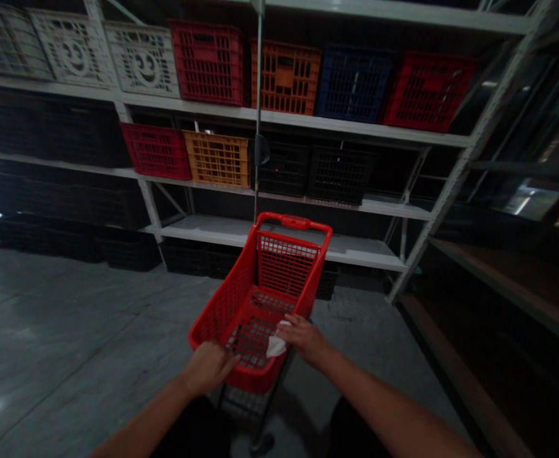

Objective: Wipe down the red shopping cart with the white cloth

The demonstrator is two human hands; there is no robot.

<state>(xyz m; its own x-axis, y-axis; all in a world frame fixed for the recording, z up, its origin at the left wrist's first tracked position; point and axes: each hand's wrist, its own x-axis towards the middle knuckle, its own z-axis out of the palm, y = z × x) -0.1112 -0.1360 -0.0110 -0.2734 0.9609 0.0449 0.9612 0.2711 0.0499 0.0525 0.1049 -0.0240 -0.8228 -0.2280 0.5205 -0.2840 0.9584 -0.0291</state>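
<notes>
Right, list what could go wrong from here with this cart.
The white tissue under the right hand could slip and snag on the grid of the red plastic shopping cart. The cart seems to be on wheels on a glossy concrete floor, so it may roll if the left hand lets go. Dim light also makes the dark crates on the lower shelf harder to see, so they might get bumped.

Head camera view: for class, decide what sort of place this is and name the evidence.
Probably a shop or storeroom aisle: a red plastic shopping trolley, white metal shelving, and rows of plastic crates in red, orange and blue set out along the shelves.
</notes>
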